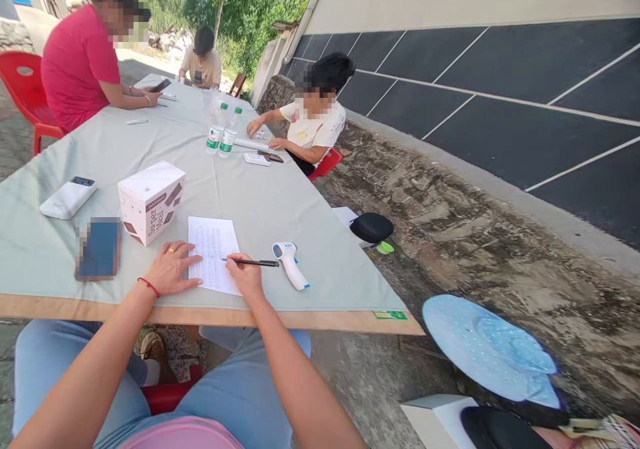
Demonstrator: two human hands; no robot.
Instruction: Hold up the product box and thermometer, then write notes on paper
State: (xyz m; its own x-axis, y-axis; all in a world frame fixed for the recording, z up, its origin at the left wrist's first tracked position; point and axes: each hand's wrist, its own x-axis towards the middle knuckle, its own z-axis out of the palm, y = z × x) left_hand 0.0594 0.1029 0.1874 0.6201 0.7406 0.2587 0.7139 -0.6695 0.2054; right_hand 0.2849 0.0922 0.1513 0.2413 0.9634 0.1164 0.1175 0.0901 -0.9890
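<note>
A white sheet of paper (214,236) covered in rows of small writing lies near the table's front edge. My left hand (173,270) rests flat at its left side, fingers spread, fingertips on the paper. In my right hand (247,279) is a black pen (257,262), its tip on the sheet around the middle. Just right of the pen lies a white and blue infrared thermometer (291,266). Beyond my left hand stands a white box (150,202) with brown print. A phone (99,249) with a dark blue screen lies to its left.
A white power bank (69,197) and two water bottles (221,132) are on the table (240,189). Several people sit around it; one in a red shirt (83,66) holds a phone. A light blue sun hat (490,346) is at the right, below table height.
</note>
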